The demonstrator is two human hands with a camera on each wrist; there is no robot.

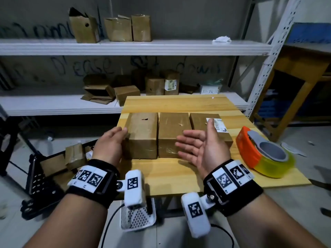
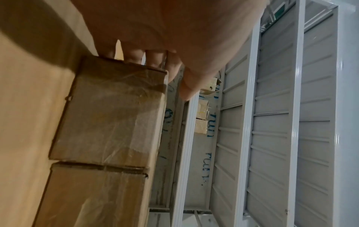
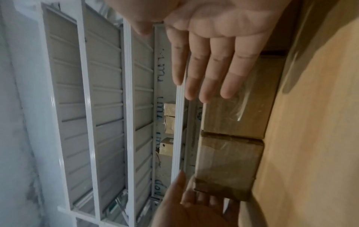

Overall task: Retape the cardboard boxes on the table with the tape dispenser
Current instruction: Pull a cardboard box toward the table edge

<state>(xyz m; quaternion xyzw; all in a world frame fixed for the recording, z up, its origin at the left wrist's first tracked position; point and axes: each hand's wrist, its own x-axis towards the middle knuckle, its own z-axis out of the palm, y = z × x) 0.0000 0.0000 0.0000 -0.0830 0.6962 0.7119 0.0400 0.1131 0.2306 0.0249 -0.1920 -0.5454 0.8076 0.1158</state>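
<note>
Three taped cardboard boxes stand side by side on the wooden table (image 1: 179, 174): a left box (image 1: 141, 135), a middle box (image 1: 172, 133) and a right box (image 1: 200, 122) with a white barcode label. My left hand (image 1: 119, 136) lies against the left box's outer side with fairly straight fingers; the left wrist view shows its fingers (image 2: 134, 57) at that box's (image 2: 116, 110) edge. Palm turned left and fingers spread, my right hand (image 1: 195, 142) hovers empty in front of the middle box (image 3: 237, 116). An orange tape dispenser (image 1: 259, 154) with yellowish tape lies to its right, untouched.
White metal shelving (image 1: 53, 104) behind the table holds several more cardboard boxes. A wooden bench (image 1: 295, 72) stands at the right. On the floor to the left lie a black perforated frame (image 1: 35, 178) and flattened cardboard. The table's near edge is bare wood.
</note>
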